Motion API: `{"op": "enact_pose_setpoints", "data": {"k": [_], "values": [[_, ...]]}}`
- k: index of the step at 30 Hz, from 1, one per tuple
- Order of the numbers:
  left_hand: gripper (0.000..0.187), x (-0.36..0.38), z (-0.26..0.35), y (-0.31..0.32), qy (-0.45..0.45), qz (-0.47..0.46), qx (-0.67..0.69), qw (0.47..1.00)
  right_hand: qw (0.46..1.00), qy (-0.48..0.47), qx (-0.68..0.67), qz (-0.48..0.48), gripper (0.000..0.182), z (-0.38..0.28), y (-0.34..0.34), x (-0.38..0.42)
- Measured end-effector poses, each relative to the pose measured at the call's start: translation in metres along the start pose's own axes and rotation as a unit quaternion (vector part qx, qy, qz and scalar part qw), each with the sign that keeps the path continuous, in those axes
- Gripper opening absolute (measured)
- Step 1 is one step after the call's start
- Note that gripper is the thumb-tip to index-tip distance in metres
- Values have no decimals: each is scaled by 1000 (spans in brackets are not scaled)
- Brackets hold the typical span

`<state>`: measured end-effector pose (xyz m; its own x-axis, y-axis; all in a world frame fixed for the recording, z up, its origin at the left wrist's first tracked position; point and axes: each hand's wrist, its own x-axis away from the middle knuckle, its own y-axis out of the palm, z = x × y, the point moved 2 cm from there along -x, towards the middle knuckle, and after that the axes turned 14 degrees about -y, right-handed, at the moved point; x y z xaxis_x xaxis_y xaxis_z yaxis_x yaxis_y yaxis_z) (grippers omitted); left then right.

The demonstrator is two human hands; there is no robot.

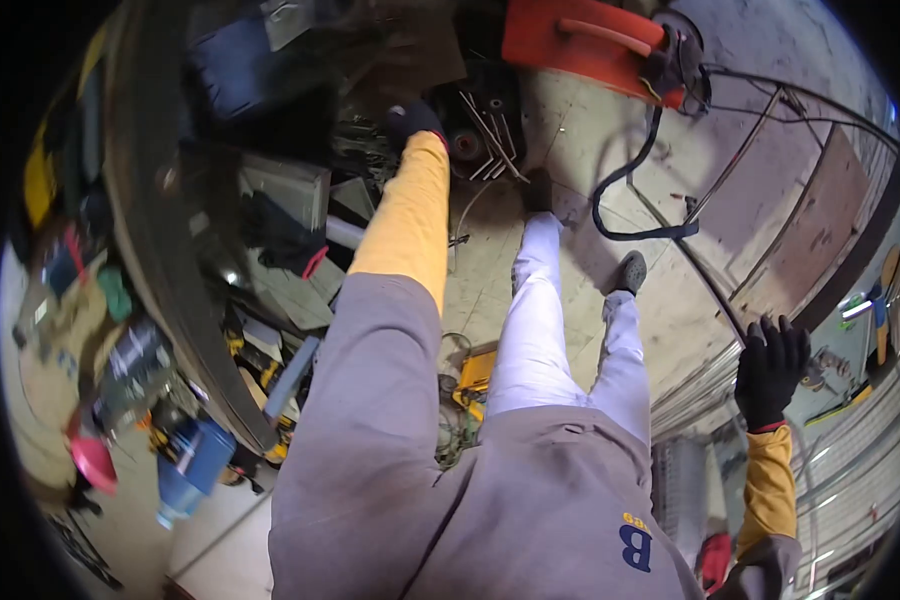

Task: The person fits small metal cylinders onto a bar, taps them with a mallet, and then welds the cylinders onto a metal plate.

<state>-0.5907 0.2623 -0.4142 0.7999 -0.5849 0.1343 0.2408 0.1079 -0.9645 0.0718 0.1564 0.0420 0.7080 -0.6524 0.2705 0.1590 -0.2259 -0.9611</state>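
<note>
Seen from where I stand, a person in grey-and-yellow work clothes leans over a cluttered workshop floor. The left hand [407,122], in a black glove, is down among dark clutter; whether its fingers grip anything, I can't make out. Just to its right, thin metal rods [494,138] lie over a black casing [505,85], their length slanting from beside the hand toward the person's foot. The left hand is much the nearer. The gloved right hand [770,370] is well apart, fingers extended beside the end of a dark metal bar [708,282] — I see nothing wrapped in them.

Of the containers, a blue translucent bottle [195,460] lies among tools at far left, and a clear bottle [135,360] is near it — the contents of both are too indistinct to tell.
</note>
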Motion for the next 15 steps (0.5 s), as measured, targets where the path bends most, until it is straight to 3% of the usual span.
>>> {"op": "enact_pose_setpoints", "data": {"k": [1, 2, 3, 4, 6, 15], "values": [[29, 10, 66, -57, 121, -33, -376, 918, 1000, 6, 4, -2, 34, -1, 0, 1], [31, 2, 81, -73, 142, -69, -369, 916, 1000, 9, 10, -4, 34, -1, 1, 1], [35, -14, 95, -79, 142, -172, -418, 880, 1000, 8, 22, -11, 35, -1, 5, 4], [41, -11, 112, -99, 106, -172, -375, 905, 1000, 14, 18, -18, 35, -2, 4, 3], [39, -31, 122, -86, 115, -152, -346, 919, 999, 16, 24, -30, 36, -2, 2, 1], [32, -99, 147, -25, 130, -141, -316, 929, 996, 51, 36, -65, 35, -6, 3, 1]]}}
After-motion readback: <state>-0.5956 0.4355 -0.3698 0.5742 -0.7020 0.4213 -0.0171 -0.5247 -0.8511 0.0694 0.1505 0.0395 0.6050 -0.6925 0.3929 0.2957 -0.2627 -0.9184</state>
